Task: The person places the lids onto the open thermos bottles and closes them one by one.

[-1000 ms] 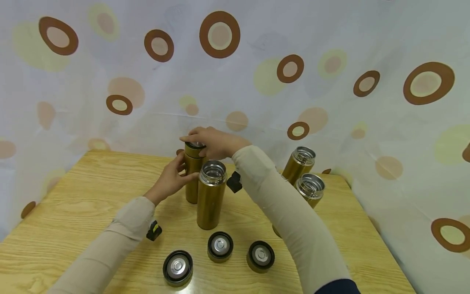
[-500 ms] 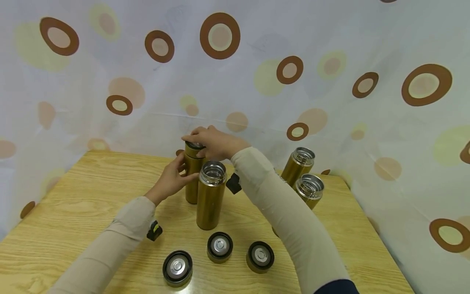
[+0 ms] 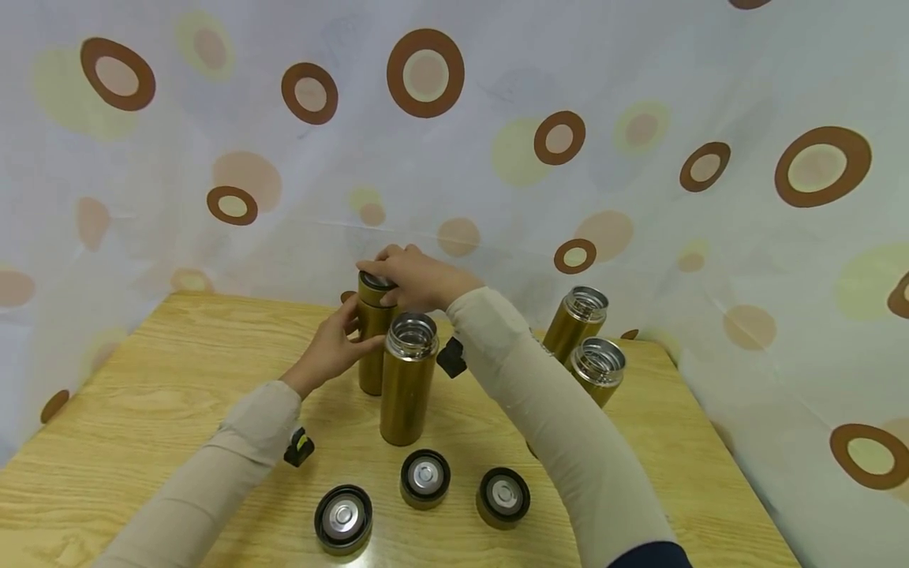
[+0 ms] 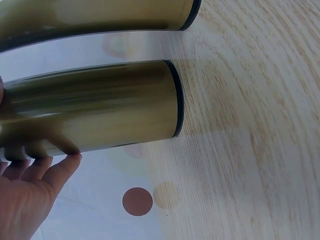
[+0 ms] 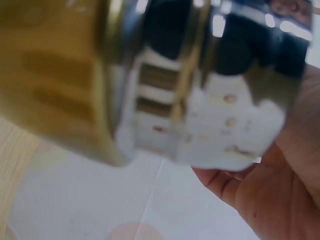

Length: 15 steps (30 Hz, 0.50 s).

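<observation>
At the back of the table stands a gold thermos flask (image 3: 373, 351) with a gold, black-rimmed lid (image 3: 371, 293) on its top. My left hand (image 3: 328, 351) grips this flask around its body; in the left wrist view the flask (image 4: 100, 107) stands upright on the wood, with several fingertips along its side. From above, my right hand (image 3: 422, 280) holds the lid, thumb at its side and fingers over the top. Just in front stands an open thermos flask (image 3: 408, 386) with a bare steel neck (image 5: 225, 110), which fills much of the right wrist view and partly hides the right hand.
Two more open flasks (image 3: 577, 315) (image 3: 600, 367) stand at the right, partly behind my right sleeve (image 3: 561, 410). Three loose lids (image 3: 344, 518) (image 3: 425, 478) (image 3: 503, 497) lie along the front of the wooden table (image 3: 156, 426). A patterned cloth (image 3: 497, 63) hangs close behind.
My right hand has shifted very slightly to the right, still on the lid. The left hand, flasks and loose lids keep their places; the head view tilts a little.
</observation>
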Each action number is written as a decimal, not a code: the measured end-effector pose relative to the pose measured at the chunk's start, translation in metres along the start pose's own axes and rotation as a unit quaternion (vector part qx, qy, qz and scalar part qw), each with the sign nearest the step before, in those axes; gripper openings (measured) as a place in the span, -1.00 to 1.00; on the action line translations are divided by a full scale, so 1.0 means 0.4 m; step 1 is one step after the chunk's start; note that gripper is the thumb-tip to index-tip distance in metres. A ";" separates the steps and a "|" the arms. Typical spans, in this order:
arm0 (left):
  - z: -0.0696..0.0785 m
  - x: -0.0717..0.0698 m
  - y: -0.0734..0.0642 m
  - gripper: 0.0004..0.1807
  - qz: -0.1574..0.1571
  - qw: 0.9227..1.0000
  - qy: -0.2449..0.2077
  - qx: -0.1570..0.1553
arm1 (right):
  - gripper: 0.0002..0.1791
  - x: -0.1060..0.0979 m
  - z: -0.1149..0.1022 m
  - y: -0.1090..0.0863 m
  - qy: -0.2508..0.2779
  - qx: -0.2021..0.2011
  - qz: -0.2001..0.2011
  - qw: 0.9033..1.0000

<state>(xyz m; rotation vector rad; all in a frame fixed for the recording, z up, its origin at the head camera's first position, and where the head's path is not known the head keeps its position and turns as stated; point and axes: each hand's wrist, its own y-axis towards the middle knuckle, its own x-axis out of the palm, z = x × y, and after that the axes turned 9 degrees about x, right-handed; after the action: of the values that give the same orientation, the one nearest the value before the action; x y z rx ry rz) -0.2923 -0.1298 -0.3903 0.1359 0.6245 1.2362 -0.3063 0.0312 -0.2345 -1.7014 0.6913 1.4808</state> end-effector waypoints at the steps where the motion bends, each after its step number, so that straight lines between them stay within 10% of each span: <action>1: 0.000 0.000 -0.001 -0.25 -0.001 1.000 0.002 0.000 | -0.29 0.001 0.000 0.000 -0.001 0.000 0.000 1.000; 15: -0.009 -0.001 0.003 -0.22 -0.005 1.000 -0.004 -0.008 | -0.32 0.017 0.005 -0.005 0.011 -0.002 0.020 1.000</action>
<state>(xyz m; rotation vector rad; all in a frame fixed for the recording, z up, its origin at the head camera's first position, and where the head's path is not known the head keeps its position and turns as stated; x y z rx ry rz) -0.2951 -0.1306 -0.3927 0.1236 0.6079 1.2306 -0.3047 0.0343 -0.2410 -1.7187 0.7387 1.4925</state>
